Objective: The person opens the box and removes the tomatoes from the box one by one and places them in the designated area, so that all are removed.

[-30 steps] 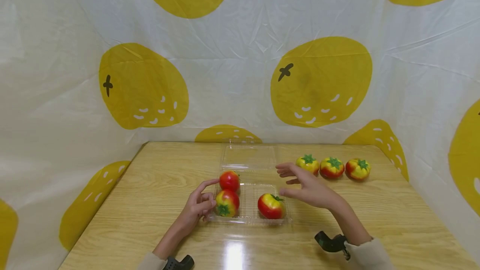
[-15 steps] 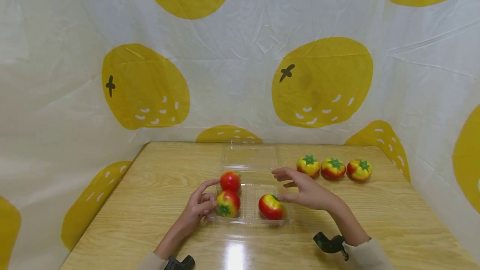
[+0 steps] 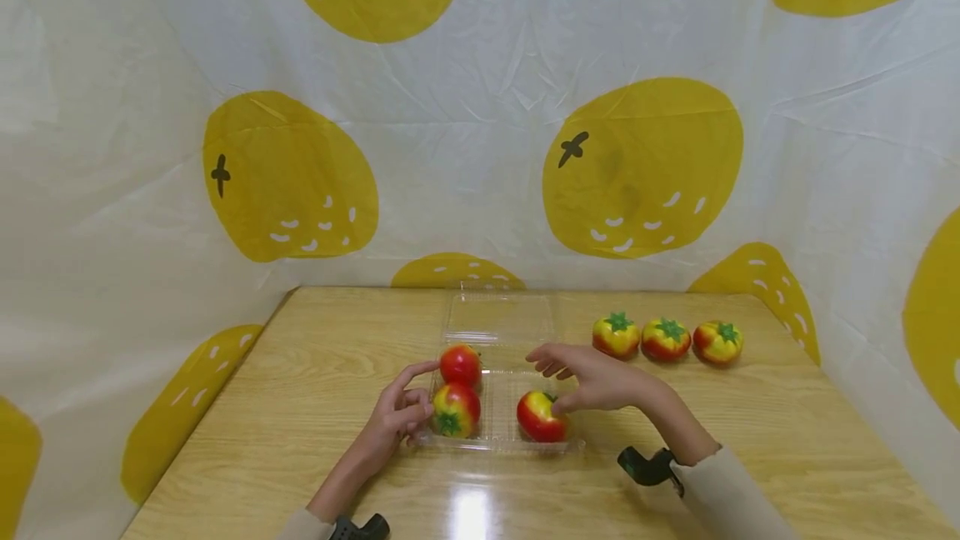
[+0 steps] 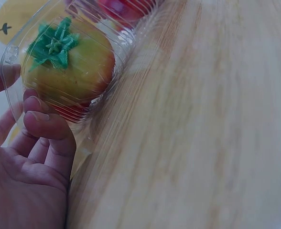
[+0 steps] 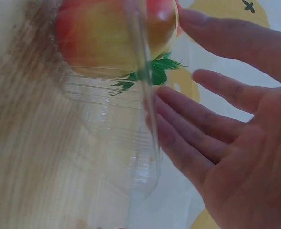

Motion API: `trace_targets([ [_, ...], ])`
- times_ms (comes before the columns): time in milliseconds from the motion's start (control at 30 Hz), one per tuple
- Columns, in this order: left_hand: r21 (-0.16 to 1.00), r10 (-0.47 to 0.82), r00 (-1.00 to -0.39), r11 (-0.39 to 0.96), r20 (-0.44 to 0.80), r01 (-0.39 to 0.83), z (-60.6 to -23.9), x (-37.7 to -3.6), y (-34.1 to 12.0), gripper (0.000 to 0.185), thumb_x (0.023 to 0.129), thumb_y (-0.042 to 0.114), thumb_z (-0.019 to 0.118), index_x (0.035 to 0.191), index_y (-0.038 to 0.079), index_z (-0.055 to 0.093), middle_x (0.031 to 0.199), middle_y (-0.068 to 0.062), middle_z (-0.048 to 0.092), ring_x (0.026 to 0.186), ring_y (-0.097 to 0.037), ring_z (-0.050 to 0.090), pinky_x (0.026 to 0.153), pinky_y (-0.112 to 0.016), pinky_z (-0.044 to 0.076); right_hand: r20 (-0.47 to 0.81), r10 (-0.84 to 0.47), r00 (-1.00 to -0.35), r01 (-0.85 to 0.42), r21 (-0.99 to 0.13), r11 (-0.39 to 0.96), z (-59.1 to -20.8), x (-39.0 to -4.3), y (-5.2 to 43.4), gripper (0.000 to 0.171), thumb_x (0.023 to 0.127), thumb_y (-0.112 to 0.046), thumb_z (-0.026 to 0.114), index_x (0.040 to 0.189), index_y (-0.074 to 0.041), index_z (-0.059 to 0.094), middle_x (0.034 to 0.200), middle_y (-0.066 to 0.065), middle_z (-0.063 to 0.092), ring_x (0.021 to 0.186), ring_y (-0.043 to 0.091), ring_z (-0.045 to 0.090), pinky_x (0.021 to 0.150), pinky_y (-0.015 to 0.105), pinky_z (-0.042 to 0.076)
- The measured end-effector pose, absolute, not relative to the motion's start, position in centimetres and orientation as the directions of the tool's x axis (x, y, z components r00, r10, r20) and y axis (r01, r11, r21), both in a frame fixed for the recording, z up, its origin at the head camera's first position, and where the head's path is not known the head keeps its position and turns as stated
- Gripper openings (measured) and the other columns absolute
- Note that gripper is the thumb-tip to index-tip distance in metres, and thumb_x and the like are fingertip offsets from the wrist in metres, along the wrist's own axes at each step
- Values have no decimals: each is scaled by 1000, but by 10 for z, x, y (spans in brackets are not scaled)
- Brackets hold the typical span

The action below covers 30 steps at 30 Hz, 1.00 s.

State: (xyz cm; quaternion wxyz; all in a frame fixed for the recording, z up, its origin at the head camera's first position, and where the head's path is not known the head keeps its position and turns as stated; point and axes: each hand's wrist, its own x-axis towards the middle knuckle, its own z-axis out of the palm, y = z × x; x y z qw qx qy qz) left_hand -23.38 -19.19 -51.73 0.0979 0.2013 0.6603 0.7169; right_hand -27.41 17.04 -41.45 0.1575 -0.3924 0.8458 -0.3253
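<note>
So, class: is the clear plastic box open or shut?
Open. The clear plastic box has its lid folded back flat on the table, leaving three tomatoes uncovered.

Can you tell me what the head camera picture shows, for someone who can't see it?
Two hands reach a clear plastic box holding three toy tomatoes: the left hand touches its left edge, the right hand hovers over one tomato. Three more tomatoes sit in a row on the wooden table.
</note>
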Motion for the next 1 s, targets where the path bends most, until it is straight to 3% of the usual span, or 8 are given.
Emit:
trace_targets([
  [233, 986, 406, -899, -109, 162, 128, -518, -233, -193, 63, 98, 2, 54, 157, 3, 34, 75, 1, 48, 53, -15, 38, 43, -22, 38, -108, -775, -623, -541, -656, 526, -408, -277, 160, 59, 86, -17, 80, 139, -4, 57, 138, 21, 62, 124, 42, 61, 105, 60, 50],
  [400, 985, 407, -899, -107, 164, 132, -518, -233, -193, 62, 98, 3, 54, 157, 3, 33, 75, 0, 48, 53, -19, 34, 44, -21, 38, -137, -777, -614, -562, -616, 553, -409, -278, 154, 58, 86, -19, 81, 137, -2, 60, 132, 15, 66, 120, 36, 65, 104, 55, 52],
  [667, 988, 399, -905, -97, 147, 118, -517, -232, -193, 62, 98, 4, 55, 156, 5, 34, 75, 1, 48, 54, -12, 41, 44, -20, 39, -134, -789, -600, -610, -561, 559, -412, -281, 146, 58, 84, -14, 81, 135, 0, 60, 128, 9, 69, 114, 26, 67, 102, 49, 55],
  [1000, 988, 408, -902, -108, 145, 110, -516, -232, -193, 62, 99, 5, 55, 157, 4, 33, 75, 2, 48, 55, -12, 41, 44, -20, 39, -164, -785, -597, -593, -568, 570, -413, -283, 137, 48, 86, -13, 79, 131, -10, 64, 127, 4, 69, 114, 23, 65, 99, 44, 57],
])
